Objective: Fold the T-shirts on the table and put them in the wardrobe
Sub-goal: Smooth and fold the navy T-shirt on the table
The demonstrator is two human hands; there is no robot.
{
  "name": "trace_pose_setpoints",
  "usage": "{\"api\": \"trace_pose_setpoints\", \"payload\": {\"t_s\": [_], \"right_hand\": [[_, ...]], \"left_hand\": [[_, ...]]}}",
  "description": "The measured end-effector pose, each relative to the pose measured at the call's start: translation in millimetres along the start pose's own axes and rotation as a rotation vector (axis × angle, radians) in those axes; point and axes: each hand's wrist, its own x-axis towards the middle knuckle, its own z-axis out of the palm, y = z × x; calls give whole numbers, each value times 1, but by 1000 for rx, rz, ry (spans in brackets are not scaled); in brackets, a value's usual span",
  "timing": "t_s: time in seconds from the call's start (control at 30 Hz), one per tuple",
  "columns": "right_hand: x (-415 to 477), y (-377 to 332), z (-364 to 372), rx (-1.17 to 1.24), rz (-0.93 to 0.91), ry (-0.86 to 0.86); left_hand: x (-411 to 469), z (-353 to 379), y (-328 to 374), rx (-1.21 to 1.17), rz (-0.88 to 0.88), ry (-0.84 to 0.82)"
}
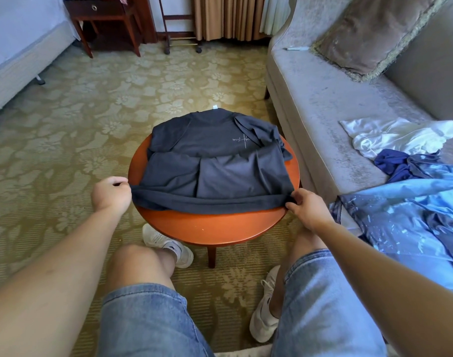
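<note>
One T-shirt (215,161), one table (210,228), two hands (111,193) (306,210)

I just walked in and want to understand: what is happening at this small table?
A seated person is folding a dark grey T-shirt spread on the round wooden table. The left hand grips the near left corner of its hem and the right hand pinches the near right corner, with the hem stretched between them. The fold is not finished. Crumpled clothes, white and blue, lie on the sofa to the right.
</note>
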Motion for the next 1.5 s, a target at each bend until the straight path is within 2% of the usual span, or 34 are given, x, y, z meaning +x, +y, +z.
{"api": "trace_pose_setpoints", "payload": {"t_s": [0.1,0.27,0.53,0.6,0.67,0.7,0.8,0.87,0.97,1.03,1.1,1.13,1.2,1.3,1.4,1.5], "right_hand": [[-1,-1,-3,27,25,25],[-9,-17,-26,180,64,260],[-17,-71,-95,480,-23,470],[-29,-77,-106,448,-61,491],[-42,-72,-110,304,-89,414],[-47,-64,-108,181,-95,314],[-62,-29,-100,-50,17,-102],[-74,-11,-99,-94,92,-224],[-91,-5,-105,-60,113,-155],[-96,-3,-110,18,123,-106],[-97,1,-117,110,145,11],[-97,3,-121,133,136,74],[-102,-2,-130,351,142,178],[-111,-9,-139,527,105,236],[-112,-8,-138,381,46,227],[-116,2,-130,144,34,127]], "left_hand": [[3,5,3,-34,-16,-9],[5,-5,20,-94,-20,75],[-9,-61,82,-419,7,257],[-21,-77,89,-489,11,296],[-33,-90,85,-473,-15,289],[-36,-96,78,-363,-7,247],[-45,-106,41,163,-47,-98],[-61,-110,17,359,-124,-368],[-88,-115,4,558,-188,-587],[-100,-117,8,573,-166,-648],[-110,-119,13,538,-136,-687],[-113,-120,15,494,-115,-688],[-113,-120,18,336,-43,-614],[-103,-122,21,63,32,-363],[-91,-123,18,-74,24,-207],[-86,-124,11,-39,-53,-223]]}}
